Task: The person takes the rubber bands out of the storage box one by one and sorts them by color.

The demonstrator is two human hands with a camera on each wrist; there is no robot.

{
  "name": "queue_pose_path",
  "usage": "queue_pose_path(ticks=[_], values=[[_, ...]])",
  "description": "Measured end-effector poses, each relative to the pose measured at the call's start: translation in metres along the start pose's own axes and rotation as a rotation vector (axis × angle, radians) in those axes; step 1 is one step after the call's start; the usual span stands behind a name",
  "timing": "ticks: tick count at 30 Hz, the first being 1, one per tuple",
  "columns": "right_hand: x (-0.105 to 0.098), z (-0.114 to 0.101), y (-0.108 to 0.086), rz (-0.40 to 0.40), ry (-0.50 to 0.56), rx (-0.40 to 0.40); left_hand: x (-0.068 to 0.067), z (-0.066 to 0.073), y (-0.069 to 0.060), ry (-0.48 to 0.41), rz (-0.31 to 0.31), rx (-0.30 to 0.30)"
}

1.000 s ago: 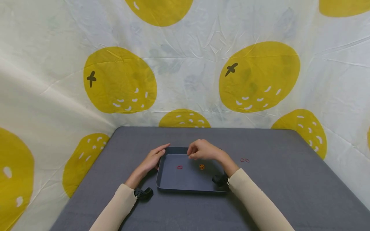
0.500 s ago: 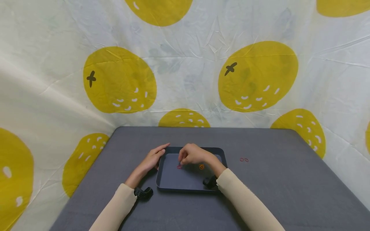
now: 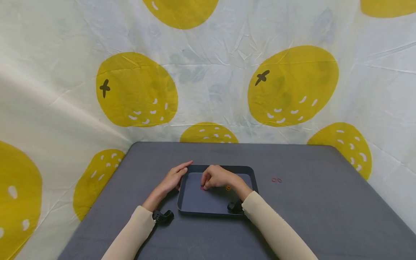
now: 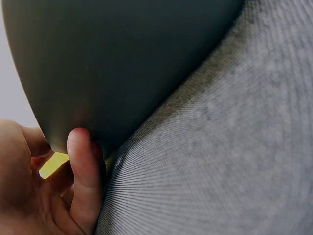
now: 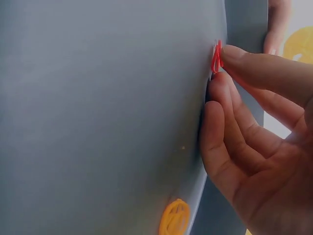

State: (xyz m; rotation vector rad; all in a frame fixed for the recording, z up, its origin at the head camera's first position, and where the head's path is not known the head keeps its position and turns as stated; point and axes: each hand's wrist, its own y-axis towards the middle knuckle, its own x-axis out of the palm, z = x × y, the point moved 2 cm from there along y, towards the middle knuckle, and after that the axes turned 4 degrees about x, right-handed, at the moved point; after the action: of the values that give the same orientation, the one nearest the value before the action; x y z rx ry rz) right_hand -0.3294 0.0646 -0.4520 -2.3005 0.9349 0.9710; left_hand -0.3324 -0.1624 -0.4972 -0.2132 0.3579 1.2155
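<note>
In the head view my left hand (image 3: 172, 179) grips the left side of a dark grey tray (image 3: 211, 213), near its far corner. The left wrist view shows a finger (image 4: 84, 171) pressed against the tray's outer wall. My right hand (image 3: 217, 177) reaches down into the tray, fingers bent. In the right wrist view its thumb and fingertips pinch a red rubber band (image 5: 216, 58) at the tray floor; whether several bands overlap there I cannot tell. An orange bundle of rubber bands (image 5: 174, 218) lies in the tray, partly hidden by my right wrist in the head view.
Two red rubber bands (image 3: 276, 180) lie side by side on the grey tabletop (image 3: 312, 209), right of the tray. Behind the table hangs a white cloth (image 3: 211, 94) printed with yellow fruit. Each wrist wears a black camera mount (image 3: 163, 216).
My right hand has moved left and down from above the tray's far part to the red rubber band on its floor. The left hand has stayed on the tray.
</note>
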Motion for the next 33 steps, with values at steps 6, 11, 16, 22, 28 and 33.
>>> queue_pose_path(ticks=[6,11,16,22,28,33], values=[[0.0017,0.002,0.0013,0.011,-0.005,0.0,0.0002,-0.0002,-0.0003,0.006,0.001,-0.004],[0.0031,0.0024,0.001,0.022,0.001,-0.001,0.0003,0.0,0.0005,0.009,0.009,-0.017],[0.0042,0.0024,0.0004,0.024,0.009,-0.003,-0.0002,-0.0005,0.0009,0.004,0.007,-0.011],[0.0048,0.0027,0.0004,0.026,0.012,-0.01,0.0004,0.0,-0.0008,0.004,0.009,-0.01],[0.0046,0.0022,-0.001,0.025,0.017,-0.024,0.0001,0.0005,-0.0004,0.006,0.011,-0.015],[0.0046,0.0019,-0.0009,0.026,0.03,-0.026,0.0003,0.0005,0.0004,0.016,0.016,-0.018]])
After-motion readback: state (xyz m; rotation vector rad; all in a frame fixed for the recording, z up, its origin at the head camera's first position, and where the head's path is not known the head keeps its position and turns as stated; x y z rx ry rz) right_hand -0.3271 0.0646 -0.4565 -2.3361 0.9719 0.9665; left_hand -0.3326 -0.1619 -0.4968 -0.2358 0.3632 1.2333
